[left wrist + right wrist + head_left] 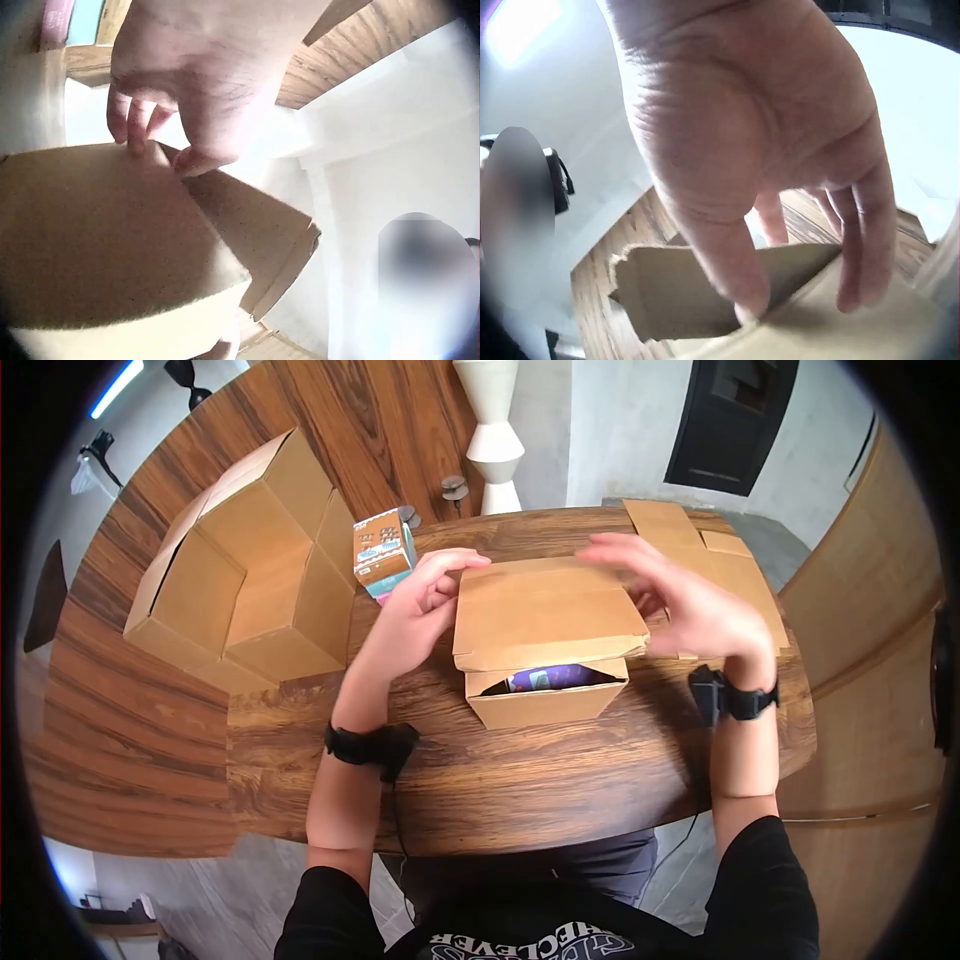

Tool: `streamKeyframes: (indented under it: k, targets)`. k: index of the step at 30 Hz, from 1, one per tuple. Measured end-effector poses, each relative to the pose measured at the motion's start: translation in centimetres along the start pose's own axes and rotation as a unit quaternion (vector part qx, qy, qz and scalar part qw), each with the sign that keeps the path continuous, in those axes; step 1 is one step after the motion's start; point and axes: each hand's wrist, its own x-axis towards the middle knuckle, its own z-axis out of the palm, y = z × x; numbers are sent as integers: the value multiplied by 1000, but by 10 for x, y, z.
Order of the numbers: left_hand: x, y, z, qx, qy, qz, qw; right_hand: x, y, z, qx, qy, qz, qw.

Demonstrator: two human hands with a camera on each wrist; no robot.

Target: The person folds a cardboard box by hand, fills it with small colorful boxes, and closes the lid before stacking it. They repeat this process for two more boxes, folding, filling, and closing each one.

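Observation:
A small cardboard box [545, 707] sits in front of me on the wooden table, its top flap [550, 610] folded over and a gap left at the near side. Through that gap a purple printed package [555, 678] shows. My left hand [420, 600] is at the box's left edge, fingertips at the top and thumb by a side flap [255, 232] in the left wrist view. On the other side, my right hand [690, 600] has its thumb at the top's edge, beside a torn-edged side flap [675, 289], and its fingers extended over the top.
A large open cardboard box [270, 580] stands at the left. Behind my left hand is a printed brown and blue carton [382, 550]. Flattened cardboard [735, 575] lies at the table's right. A cable [398, 810] hangs from each wrist camera near the table's front edge.

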Motion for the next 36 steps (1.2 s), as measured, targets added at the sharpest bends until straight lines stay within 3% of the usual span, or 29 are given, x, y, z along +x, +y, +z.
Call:
streamKeyframes:
  k: [1,3,6,10,13,22,36]
  targets:
    - [-3,9,-6,31,-17,14,999,-9,-13,-2,-55,-21,-43,997]
    - [-14,29,-17,57,-79,-7,995,-14,-26,-1,-48,-52,-88,994]
    - [-23,56,-20,81,-209,-36,974,-15,-29,10,-106,-48,-83,990]
    - [-31,69,4,276,-163,-36,947,-9,-36,22,-157,-29,-49,986]
    - [-32,69,9,308,-173,-16,935,-5,-48,25,-170,-50,-17,984]
    - [-32,71,7,235,-212,-36,948,-8,-42,22,-123,-54,-9,991]
    - [-34,81,1,234,-225,-17,946,-6,-38,24,-66,-71,-52,994]
